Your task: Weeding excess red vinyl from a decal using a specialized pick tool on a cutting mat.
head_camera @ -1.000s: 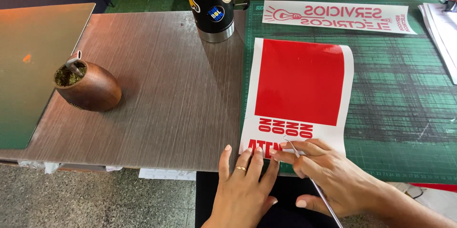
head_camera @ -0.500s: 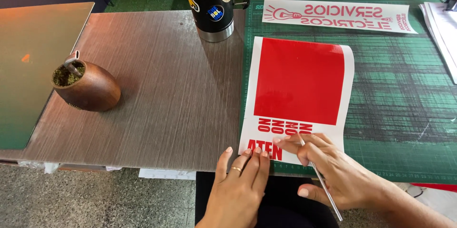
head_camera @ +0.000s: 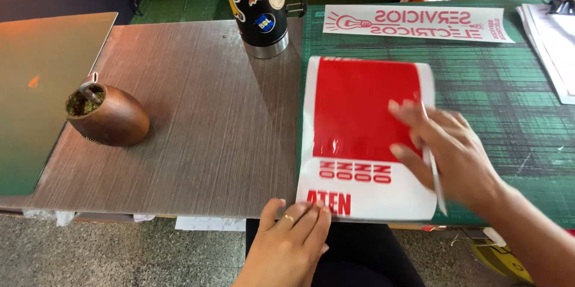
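Note:
A white sheet with a large red vinyl block and red cut letters (head_camera: 353,113) lies across the join of a brown table top and a green cutting mat (head_camera: 503,107). My left hand (head_camera: 290,239), with a ring on one finger, presses flat on the sheet's near left corner at the table edge. My right hand (head_camera: 446,149) hovers over the right side of the red block, blurred by motion. It grips a thin silver pointed tool (head_camera: 432,167) whose shaft runs down towards me.
A brown rounded gourd cup (head_camera: 109,116) with herb and a metal straw stands at the left. A black tumbler with stickers (head_camera: 260,8) stands at the back. Another white strip with red lettering (head_camera: 413,23) lies on the mat's far side. White sheets (head_camera: 554,41) lie at the right.
My right hand has lifted from the sheet's near edge, by the cut letters, up and to the right over the red block, tool still in it. My left hand stays on the near corner.

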